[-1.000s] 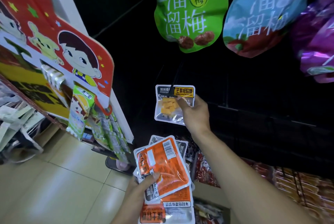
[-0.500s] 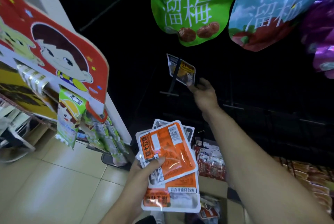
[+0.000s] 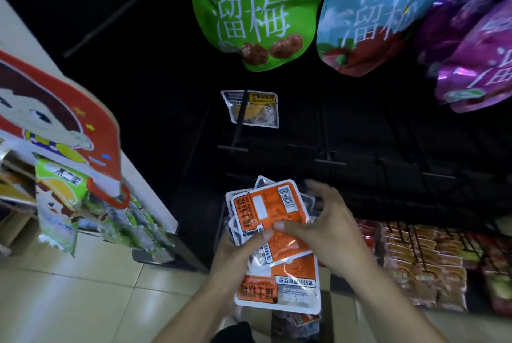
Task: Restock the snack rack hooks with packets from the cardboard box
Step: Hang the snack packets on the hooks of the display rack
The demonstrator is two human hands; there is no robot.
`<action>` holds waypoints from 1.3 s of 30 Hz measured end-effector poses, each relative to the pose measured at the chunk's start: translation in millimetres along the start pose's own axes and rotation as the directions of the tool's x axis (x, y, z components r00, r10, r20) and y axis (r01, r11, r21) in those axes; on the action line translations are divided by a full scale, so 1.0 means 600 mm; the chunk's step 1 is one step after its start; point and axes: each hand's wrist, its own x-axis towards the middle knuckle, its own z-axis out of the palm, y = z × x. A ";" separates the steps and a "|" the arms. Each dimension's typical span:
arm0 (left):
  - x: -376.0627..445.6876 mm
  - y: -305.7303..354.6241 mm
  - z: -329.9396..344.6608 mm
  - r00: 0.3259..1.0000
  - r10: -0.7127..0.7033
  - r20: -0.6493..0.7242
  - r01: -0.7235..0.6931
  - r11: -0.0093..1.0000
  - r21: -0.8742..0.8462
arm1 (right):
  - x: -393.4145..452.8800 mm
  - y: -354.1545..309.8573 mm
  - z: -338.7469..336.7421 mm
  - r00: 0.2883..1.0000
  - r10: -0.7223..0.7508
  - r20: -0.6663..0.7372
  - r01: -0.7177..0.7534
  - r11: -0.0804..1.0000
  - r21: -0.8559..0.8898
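Head view shows the left hand (image 3: 235,254) gripping a fanned stack of orange packets (image 3: 273,234), thumb pressed on top. Over that stack the right hand (image 3: 329,229) hovers, fingers spread and holding nothing, thumb touching the top packet. One mango packet (image 3: 253,108) hangs on a hook (image 3: 239,121) above the stack. Best to peel off a single packet by its header edge, keeping the hole clear for the hook.

**Glossy film everywhere, matt tile underfoot**

The orange packets (image 3: 273,209) gleam: slick plastic film catching glare. The green bag (image 3: 255,10) overhead looks smooth and satiny, the purple bag (image 3: 476,76) shines foil-bright. Thin black hooks (image 3: 240,121) look like metal. The floor tiles (image 3: 83,293) lie smooth, dull.
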 end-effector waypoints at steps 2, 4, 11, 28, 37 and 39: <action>-0.002 -0.008 0.012 1.000 -0.027 0.014 0.028 1.000 -0.015 | 0.007 0.014 -0.014 0.999 0.014 0.029 -0.014 1.000 -0.021; -0.007 -0.022 0.025 0.999 -0.046 -0.009 0.046 0.999 -0.023 | 0.011 0.028 -0.032 0.997 0.049 0.067 -0.049 0.999 0.000; -0.029 -0.063 0.055 0.998 -0.043 -0.053 0.043 0.999 -0.015 | 0.014 0.069 -0.067 0.973 0.169 0.154 -0.217 0.894 0.391; -0.039 -0.074 0.086 0.999 -0.014 -0.043 0.006 0.981 -0.193 | -0.069 0.141 -0.055 0.796 -0.579 0.176 0.602 0.787 -0.132; -0.046 -0.064 0.096 0.993 0.067 -0.094 -0.074 0.994 -0.076 | -0.058 0.141 -0.067 0.981 0.083 0.176 -0.139 0.932 0.335; -0.045 -0.063 0.091 0.988 0.065 -0.137 -0.068 0.998 -0.016 | -0.044 0.139 -0.075 0.960 0.141 0.243 -0.247 0.835 0.491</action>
